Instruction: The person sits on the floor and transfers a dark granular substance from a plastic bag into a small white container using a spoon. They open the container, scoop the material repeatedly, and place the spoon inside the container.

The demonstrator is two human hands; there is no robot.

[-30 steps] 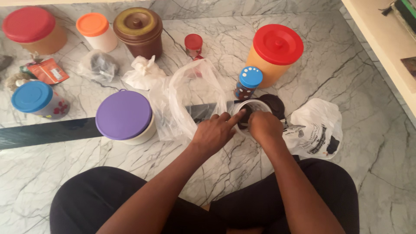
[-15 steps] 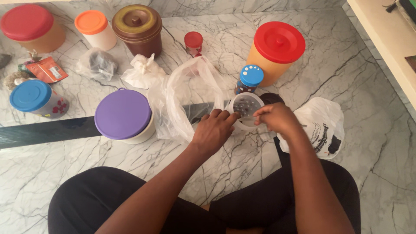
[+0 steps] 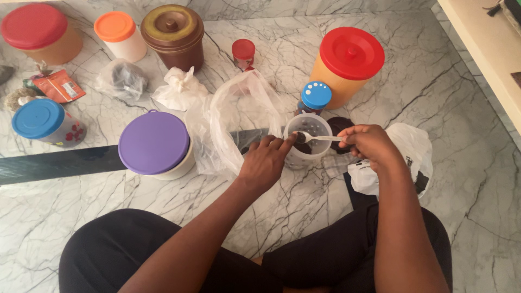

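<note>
A small clear plastic jar [image 3: 309, 126] stands open on the marble floor, with dark contents at its bottom. My left hand [image 3: 267, 160] rests against its near-left rim, fingers touching the edge. My right hand [image 3: 370, 144] pinches the handle of a small spoon [image 3: 317, 138], whose bowl lies over the jar's mouth. The jar's dark lid [image 3: 340, 127] lies just behind it to the right. A clear plastic bag [image 3: 239, 116] stands open directly left of the jar.
Around stand a purple-lidded tub [image 3: 155, 144], a red-lidded orange container [image 3: 346, 65], a blue-lidded shaker [image 3: 313, 99], a brown crock [image 3: 175, 33], a small red-capped jar [image 3: 242, 53], and other lidded jars at the left. A white printed bag [image 3: 410, 154] lies right.
My right hand has drawn back to the right out of the jar, lifting the spoon so its bowl sits over the jar's mouth. My left hand stayed at the rim.
</note>
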